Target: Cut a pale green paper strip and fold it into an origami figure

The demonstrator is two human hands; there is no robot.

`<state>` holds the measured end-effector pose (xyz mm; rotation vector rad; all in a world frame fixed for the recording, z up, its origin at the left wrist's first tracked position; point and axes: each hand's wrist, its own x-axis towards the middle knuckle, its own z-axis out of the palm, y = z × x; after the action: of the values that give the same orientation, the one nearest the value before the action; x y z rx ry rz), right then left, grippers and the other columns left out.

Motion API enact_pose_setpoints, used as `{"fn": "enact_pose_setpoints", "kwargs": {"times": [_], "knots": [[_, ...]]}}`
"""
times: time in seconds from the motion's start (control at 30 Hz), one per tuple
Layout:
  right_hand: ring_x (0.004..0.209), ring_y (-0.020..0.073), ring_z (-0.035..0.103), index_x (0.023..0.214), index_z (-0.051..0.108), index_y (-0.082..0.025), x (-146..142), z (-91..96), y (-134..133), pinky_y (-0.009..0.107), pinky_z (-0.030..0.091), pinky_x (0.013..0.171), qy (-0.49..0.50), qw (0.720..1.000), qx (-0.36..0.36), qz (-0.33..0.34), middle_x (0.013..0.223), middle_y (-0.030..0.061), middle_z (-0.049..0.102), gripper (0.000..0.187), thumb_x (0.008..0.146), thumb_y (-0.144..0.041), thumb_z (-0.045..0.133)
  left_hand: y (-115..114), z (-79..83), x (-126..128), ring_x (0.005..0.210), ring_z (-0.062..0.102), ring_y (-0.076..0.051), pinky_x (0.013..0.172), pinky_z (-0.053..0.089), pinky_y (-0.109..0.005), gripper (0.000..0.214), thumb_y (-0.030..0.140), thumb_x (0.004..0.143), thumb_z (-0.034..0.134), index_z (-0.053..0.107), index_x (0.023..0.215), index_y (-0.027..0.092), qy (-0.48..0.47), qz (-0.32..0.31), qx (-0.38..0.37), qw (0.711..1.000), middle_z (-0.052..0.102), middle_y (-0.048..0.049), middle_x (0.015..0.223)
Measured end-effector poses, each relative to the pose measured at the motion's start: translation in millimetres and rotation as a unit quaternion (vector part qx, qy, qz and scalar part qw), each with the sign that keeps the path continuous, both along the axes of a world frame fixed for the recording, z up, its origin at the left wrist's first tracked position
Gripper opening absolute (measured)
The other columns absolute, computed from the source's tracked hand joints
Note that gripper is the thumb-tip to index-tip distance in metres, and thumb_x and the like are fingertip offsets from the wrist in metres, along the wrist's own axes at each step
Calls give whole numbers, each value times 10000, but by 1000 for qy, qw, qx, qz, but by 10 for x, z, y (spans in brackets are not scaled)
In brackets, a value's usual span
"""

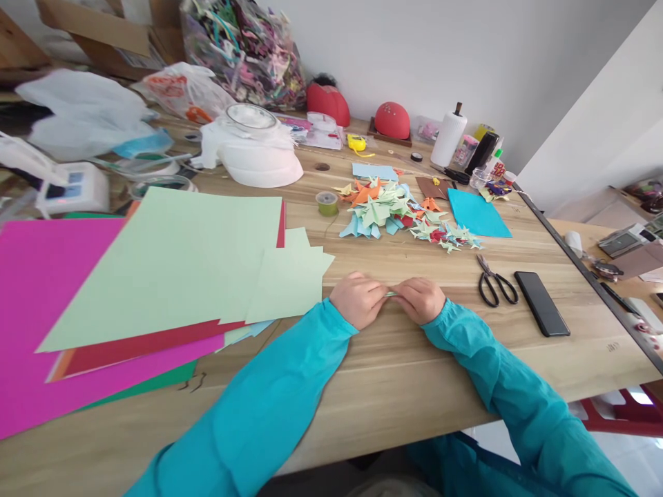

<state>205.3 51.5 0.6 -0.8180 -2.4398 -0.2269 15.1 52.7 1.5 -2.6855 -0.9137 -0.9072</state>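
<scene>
My left hand (359,299) and my right hand (421,299) rest side by side on the wooden table (394,386), both with fingers curled. Between them they pinch a small folded piece of pale green paper (391,293), of which only a thin edge shows. Both arms wear teal sleeves. Just left of my left hand lie small pale green squares (290,279). Further back sits a heap of folded paper shapes (394,214) in green, orange, blue and red.
Large sheets of coloured paper (155,269) cover the left side. Black scissors (494,279) and a black phone (541,302) lie to the right. A teal sheet (476,214), a green tape roll (327,202), a white container (251,148) and plastic bags stand further back.
</scene>
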Motion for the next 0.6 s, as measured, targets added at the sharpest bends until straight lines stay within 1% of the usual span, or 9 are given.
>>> {"fn": "enact_pose_setpoints", "kwargs": {"times": [0.07, 0.17, 0.27, 0.33, 0.43, 0.6], "knots": [[694, 149, 567, 862, 623, -147, -16, -16, -7, 267, 413, 624, -20, 1000, 7, 10, 751, 68, 644, 220, 887, -258, 435, -15, 0, 19, 601, 587, -142, 573, 382, -291, 204, 195, 823, 437, 614, 733, 151, 7, -2, -4, 1000, 637, -32, 629], [655, 147, 536, 824, 612, -144, -23, -32, -5, 272, 383, 592, -48, 998, 28, 20, 718, 61, 624, 240, 894, -188, 387, -35, 7, 36, 573, 570, -141, 574, 379, -297, 214, 172, 809, 434, 595, 671, 149, 13, 3, -9, 1000, 615, -31, 592], [632, 147, 504, 825, 599, -139, -19, -10, -4, 283, 355, 575, -81, 995, 40, 40, 697, 62, 596, 275, 894, -136, 332, -44, 19, 33, 555, 556, -136, 576, 373, -297, 218, 153, 792, 434, 570, 622, 156, 23, -1, -18, 1000, 597, -25, 567], [626, 147, 490, 821, 592, -139, -17, 16, -4, 287, 343, 568, -92, 994, 42, 50, 687, 62, 582, 286, 897, -137, 317, -45, 23, 27, 548, 555, -134, 576, 372, -295, 209, 155, 785, 442, 570, 620, 161, 23, 0, -25, 999, 595, -19, 559], [622, 146, 482, 818, 595, -140, -14, 43, -1, 283, 344, 571, -81, 994, 48, 49, 673, 56, 577, 294, 896, -135, 312, -34, 16, 17, 578, 582, -138, 583, 385, -291, 197, 183, 798, 446, 607, 686, 166, 5, 8, -36, 999, 634, -19, 602], [634, 149, 496, 867, 603, -132, 21, 18, 28, 276, 362, 583, -53, 997, 53, 24, 674, 56, 591, 257, 892, -132, 348, 9, -3, -15, 707, 636, -144, 632, 423, -274, 195, 299, 815, 499, 646, 850, 176, -62, 7, -56, 996, 703, -26, 781]]}}
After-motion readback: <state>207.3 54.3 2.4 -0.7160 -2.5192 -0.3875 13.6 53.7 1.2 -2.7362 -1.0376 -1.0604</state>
